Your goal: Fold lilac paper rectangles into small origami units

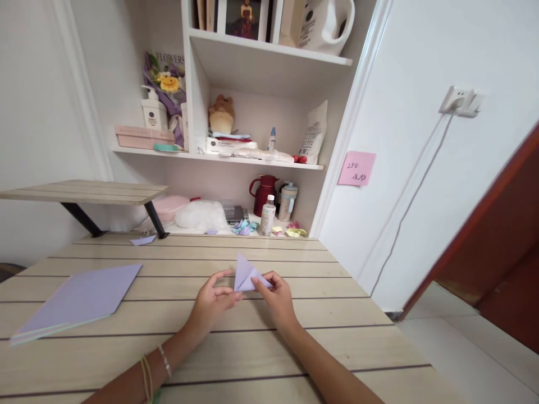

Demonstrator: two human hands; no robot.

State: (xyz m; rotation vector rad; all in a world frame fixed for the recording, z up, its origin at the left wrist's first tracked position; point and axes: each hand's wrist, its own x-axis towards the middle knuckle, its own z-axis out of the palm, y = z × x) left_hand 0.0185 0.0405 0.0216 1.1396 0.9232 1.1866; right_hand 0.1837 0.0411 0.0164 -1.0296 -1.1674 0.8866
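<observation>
A piece of light purple folded paper (244,274) is held up just above the wooden table, one pointed flap standing upward and a crease showing across its front. My right hand (278,294) pinches its right side, with the thumb on the front face and the fingers behind. At the paper's left edge is my left hand (214,297), fingers apart and slightly curved; the thumb tip is by the lower left corner. Whether that thumb presses on the paper I cannot tell. A stack of square paper sheets (84,294), purple on top, lies to the left.
A small raised shelf (84,192) stands on the table (236,359) at the back left, a folded purple piece (143,240) by its leg. Behind are a clear bottle (267,216), blue and purple folded papers (244,227), yellow ones (296,232) and a red jug (264,193).
</observation>
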